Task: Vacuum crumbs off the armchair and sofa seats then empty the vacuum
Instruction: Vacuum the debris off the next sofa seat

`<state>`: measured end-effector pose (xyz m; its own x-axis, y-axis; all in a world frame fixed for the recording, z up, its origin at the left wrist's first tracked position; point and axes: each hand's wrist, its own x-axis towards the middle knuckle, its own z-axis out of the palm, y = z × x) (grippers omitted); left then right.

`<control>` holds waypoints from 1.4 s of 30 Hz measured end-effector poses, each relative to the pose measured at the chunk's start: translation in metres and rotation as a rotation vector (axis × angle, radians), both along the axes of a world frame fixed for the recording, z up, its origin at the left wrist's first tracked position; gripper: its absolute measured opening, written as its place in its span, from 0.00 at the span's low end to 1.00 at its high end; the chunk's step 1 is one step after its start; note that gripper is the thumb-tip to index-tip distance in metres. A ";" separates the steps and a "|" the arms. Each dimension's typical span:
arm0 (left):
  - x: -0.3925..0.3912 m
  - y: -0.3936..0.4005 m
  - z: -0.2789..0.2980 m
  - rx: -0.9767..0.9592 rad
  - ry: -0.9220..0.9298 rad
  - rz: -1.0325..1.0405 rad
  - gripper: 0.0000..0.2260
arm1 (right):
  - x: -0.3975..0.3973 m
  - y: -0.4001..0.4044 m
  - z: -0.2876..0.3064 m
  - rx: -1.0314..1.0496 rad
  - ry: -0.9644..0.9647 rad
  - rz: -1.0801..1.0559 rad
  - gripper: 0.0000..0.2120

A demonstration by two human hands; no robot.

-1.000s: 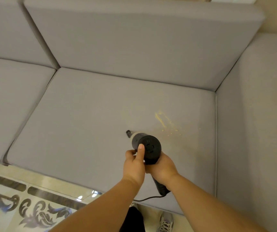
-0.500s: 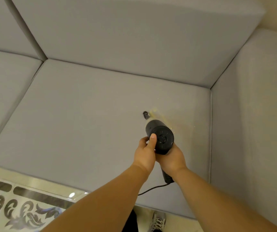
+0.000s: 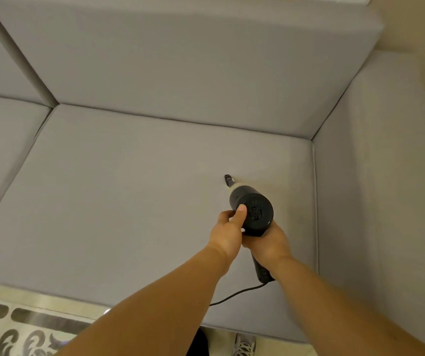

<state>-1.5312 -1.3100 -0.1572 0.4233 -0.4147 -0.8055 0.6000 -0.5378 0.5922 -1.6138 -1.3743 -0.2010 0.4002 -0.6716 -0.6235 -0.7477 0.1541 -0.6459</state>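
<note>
I hold a small black handheld vacuum (image 3: pixel 254 210) over the grey sofa seat cushion (image 3: pixel 129 201), its narrow nozzle (image 3: pixel 228 179) touching the fabric right of centre. My right hand (image 3: pixel 268 244) grips the handle underneath, and the handle's end sticks out below my wrist. My left hand (image 3: pixel 228 231) holds the body from the left, thumb up on the round rear cap. No yellow crumbs show on the cushion around the nozzle; the spot under the vacuum is hidden.
The black cord (image 3: pixel 234 295) trails from the handle down over the seat's front edge. The sofa's right armrest (image 3: pixel 376 188) stands close to the vacuum, the back cushion (image 3: pixel 193 62) behind it. A patterned floor (image 3: pixel 13 335) and my shoe (image 3: pixel 243 345) are below.
The vacuum has moved forward and right over the yellow crumb patch seen a second ago; the crumbs no longer show. Both hands keep the same hold.
</note>
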 end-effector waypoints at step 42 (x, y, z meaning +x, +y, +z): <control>-0.069 0.015 -0.004 -0.031 -0.060 0.040 0.28 | -0.062 0.019 0.004 0.109 -0.099 -0.076 0.17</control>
<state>-1.6004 -1.2945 -0.1612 0.4873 -0.4206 -0.7653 0.5839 -0.4947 0.6437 -1.6753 -1.3549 -0.1967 0.4139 -0.6326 -0.6546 -0.6647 0.2813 -0.6921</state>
